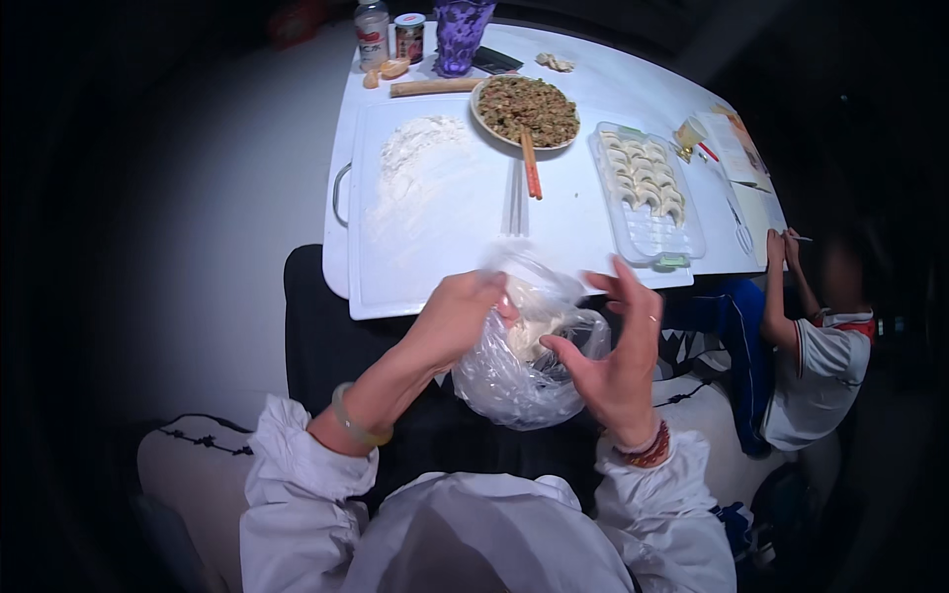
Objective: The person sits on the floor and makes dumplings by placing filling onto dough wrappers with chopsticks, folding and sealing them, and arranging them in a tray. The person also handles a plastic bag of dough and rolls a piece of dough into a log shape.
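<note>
A clear plastic bag (519, 400) hangs in front of me, just off the near edge of the table. Pale dough (532, 337) shows through its mouth. My left hand (463, 307) grips the bag's rim on the left side. To the right of the opening, my right hand (619, 348) has its thumb and fingers spread, the thumb close to the dough; whether it touches is unclear. Part of the bag's upper edge is blurred. Beyond it lies a white cutting board (445, 244) with a patch of flour (422, 152).
A plate of minced filling (526, 107) has orange-tipped chopsticks (531, 167) on it. Dumplings (641, 170) fill much of a plastic tray (652, 241) at right. A rolling pin (434, 87) and purple vase (461, 41) stand behind. A person (819, 363) sits writing at the right.
</note>
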Demonstrator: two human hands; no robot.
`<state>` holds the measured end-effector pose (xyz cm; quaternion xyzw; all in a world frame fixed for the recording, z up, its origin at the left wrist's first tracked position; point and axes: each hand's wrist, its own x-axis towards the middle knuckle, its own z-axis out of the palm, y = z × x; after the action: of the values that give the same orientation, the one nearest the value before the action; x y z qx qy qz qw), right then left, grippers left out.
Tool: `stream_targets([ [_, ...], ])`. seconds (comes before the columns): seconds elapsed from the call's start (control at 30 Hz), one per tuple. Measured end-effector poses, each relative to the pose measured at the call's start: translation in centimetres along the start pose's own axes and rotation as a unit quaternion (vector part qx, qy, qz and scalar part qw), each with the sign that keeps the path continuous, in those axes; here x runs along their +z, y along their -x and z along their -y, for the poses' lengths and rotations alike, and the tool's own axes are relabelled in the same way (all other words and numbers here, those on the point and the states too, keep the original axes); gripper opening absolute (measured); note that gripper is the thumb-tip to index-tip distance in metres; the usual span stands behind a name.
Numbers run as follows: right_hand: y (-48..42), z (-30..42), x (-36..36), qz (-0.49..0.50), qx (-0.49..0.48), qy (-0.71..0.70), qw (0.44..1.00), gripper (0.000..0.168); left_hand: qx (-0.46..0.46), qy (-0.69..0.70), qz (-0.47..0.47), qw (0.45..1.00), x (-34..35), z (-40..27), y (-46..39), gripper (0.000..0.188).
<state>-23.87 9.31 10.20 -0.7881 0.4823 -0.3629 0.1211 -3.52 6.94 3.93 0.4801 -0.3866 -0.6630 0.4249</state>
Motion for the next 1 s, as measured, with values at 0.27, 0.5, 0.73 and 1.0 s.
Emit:
stream_targets([
  [0.27,4.7,-4.8,1.8,0.022,0.341,-0.436,0.833,0.031,-0.116,0.344,-0.040,0.931,-4.0,4.4,0.7,0.035],
  [0.5,1.9,-9.6,4.7,-0.090,0.489,-0.675,0.546,0.030,-0.106,0.415,-0.083,0.900,-5.0,-0.1,2.9,0.050],
  [0.73,-1.9,-8.6,5.2,-0.100,0.434,-0.619,0.647,0.024,0.104,0.468,-0.057,0.876,-12.0,1.2,3.4,0.044],
  [1.0,-3.4,-11.2,6.2,0.177,0.212,-0.086,0.957,0.046,0.024,0.056,-0.142,0.988,-13.5,3.9,3.6,0.028],
])
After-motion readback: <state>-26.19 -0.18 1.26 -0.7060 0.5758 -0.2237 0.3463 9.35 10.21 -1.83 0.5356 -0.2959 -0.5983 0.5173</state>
